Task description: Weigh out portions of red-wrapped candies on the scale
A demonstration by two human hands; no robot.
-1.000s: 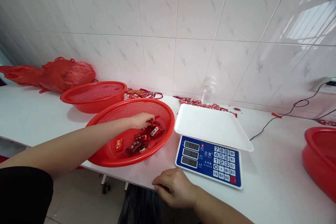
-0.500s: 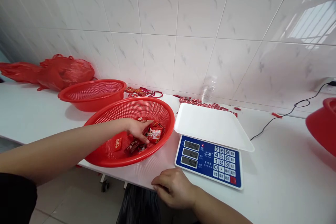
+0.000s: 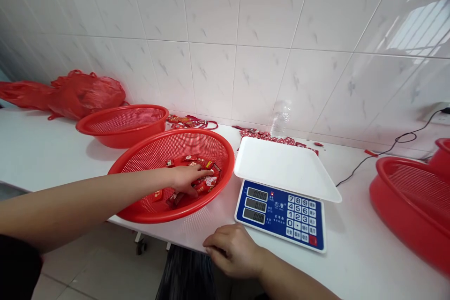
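My left hand reaches into the near red basket, its fingers spread over several red wrapped packets. Nothing is visibly gripped by it. At the table's front edge rests my right hand, fingers curled inward; whether anything is inside them is hidden. Just beyond it, to the right, is a scale with a blue keypad panel and a white tray. The scale's displays show zeros.
Behind on the left are a second red basket and red plastic bags. Small red packets and a clear bottle lie or stand along the wall. A black cable and another red basket are right.
My left hand has moved slightly right and spread over the packets, some of which have shifted. At the right, the red basket has come further into view. My right hand stays put.
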